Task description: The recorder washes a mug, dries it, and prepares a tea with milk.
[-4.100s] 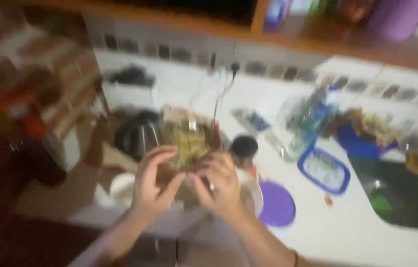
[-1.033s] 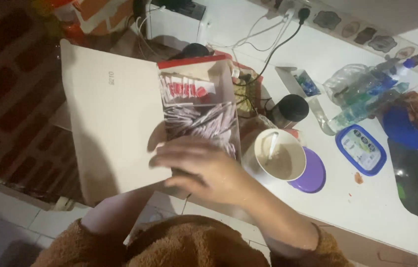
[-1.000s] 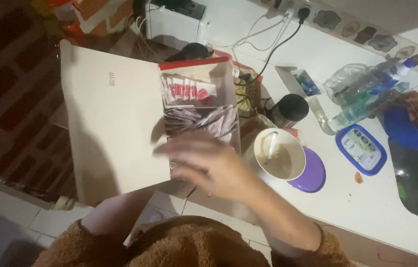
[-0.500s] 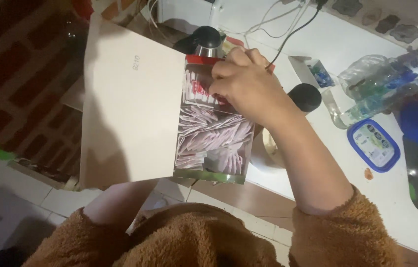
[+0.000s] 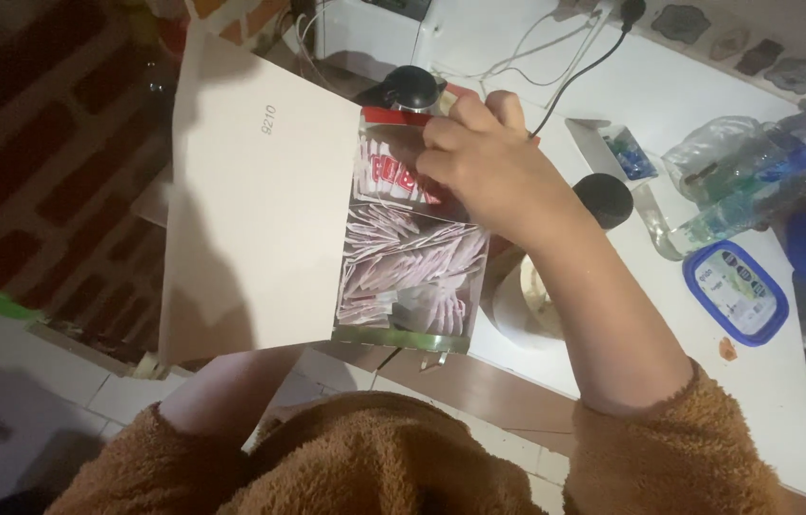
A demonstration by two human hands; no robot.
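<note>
The right hand (image 5: 484, 167) reaches into the open box (image 5: 412, 257), fingers curled on what seems to be a red-and-white sachet (image 5: 393, 176) at its far end; the left hand is hidden under the raised lid (image 5: 250, 210), beside a white mug (image 5: 517, 305)

One head-worn camera looks steeply down, close over the counter (image 5: 708, 401).
</note>
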